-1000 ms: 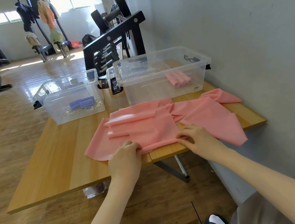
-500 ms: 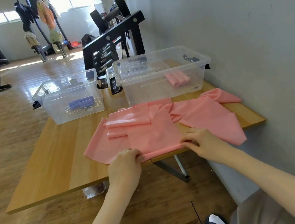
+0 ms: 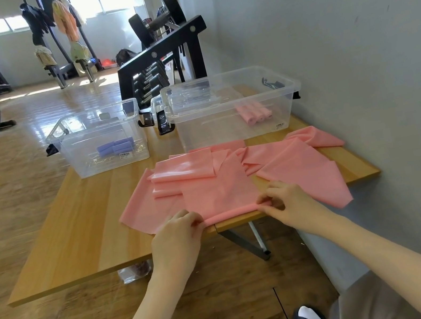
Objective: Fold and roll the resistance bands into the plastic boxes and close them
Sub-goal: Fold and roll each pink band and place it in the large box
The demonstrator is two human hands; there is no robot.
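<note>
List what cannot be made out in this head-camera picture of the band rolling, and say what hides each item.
- Fingertips of the left hand and right hand: curled under the pink band roll.
- How many bands lie in the pink pile: overlapping folds.
- Label print on the left box and right box: too small.
- Lids: not clearly told apart through the clear plastic.
- Bag under the table: cut off by its edge.

Box label (image 3: pixel 125 154) print too small
</note>
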